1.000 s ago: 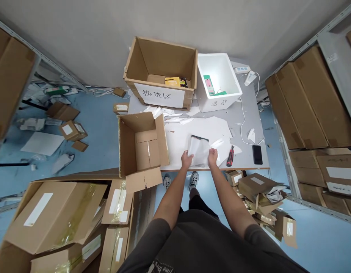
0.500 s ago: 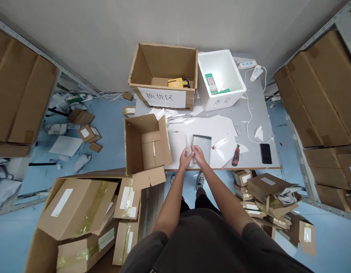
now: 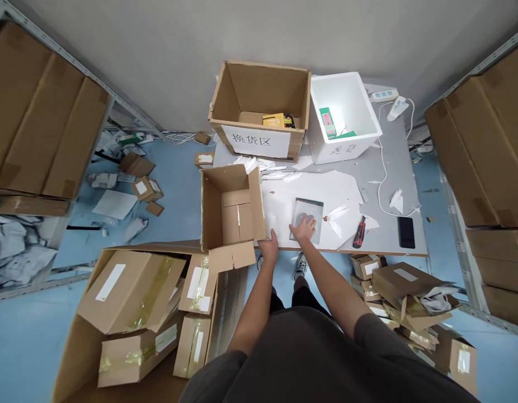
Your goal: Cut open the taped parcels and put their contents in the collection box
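Gray table (image 3: 397,168), white paper (image 3: 279,196), red-black cutter (image 3: 359,232), dark phone (image 3: 406,232)

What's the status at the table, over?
Right hand spread on flat grey item. Left hand beside open carton, grip unclear. Red knife right of item, not touching it.

The counter (image 3: 397,168) is coloured grey and edged in brown. Black characters are marked on the white label (image 3: 255,142) at its far edge. Red and black are shown by the cutter (image 3: 359,232) near its near edge, plain black by the phone (image 3: 406,232).
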The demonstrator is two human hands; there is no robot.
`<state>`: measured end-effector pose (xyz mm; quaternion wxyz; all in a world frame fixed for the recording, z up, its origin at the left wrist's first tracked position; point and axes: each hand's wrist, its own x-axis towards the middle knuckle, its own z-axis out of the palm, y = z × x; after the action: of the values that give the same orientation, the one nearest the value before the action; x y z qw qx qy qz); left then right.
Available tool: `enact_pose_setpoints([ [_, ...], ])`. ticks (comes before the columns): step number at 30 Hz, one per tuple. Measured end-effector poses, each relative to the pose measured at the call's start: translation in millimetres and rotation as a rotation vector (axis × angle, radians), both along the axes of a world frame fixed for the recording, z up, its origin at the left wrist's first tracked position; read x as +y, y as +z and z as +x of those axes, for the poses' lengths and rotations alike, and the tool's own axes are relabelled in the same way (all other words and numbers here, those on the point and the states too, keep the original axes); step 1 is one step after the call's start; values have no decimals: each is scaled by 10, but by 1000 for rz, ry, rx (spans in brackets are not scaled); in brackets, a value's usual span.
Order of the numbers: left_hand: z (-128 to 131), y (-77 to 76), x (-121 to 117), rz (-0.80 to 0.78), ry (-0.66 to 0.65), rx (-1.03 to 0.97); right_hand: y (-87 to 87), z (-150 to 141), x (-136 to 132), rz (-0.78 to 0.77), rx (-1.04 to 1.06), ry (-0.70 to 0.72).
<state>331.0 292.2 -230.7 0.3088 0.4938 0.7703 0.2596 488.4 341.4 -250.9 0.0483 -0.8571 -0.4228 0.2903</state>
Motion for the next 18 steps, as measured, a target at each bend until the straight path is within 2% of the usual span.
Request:
enact_pose_setpoints([
  [3, -3, -59, -201, 39, -262, 142, -130, -112, 45, -48, -76, 32],
  [5, 8, -113, -215, 11, -465, 180, -166, -109, 82, -54, -75, 51],
  [7, 16, -175, -160, -65, -586, 240, -150, -58, 123, -67, -56, 66],
  [13, -116, -324, -30, -404, -674, 365, 101, 148, 295, -100, 40, 71],
  [15, -176, -331, -33, -434, -719, 350, 215, 254, 358, -72, 114, 55],
  [18, -223, -305, -32, -427, -716, 314, 400, 500, 407, 68, 241, -11],
])
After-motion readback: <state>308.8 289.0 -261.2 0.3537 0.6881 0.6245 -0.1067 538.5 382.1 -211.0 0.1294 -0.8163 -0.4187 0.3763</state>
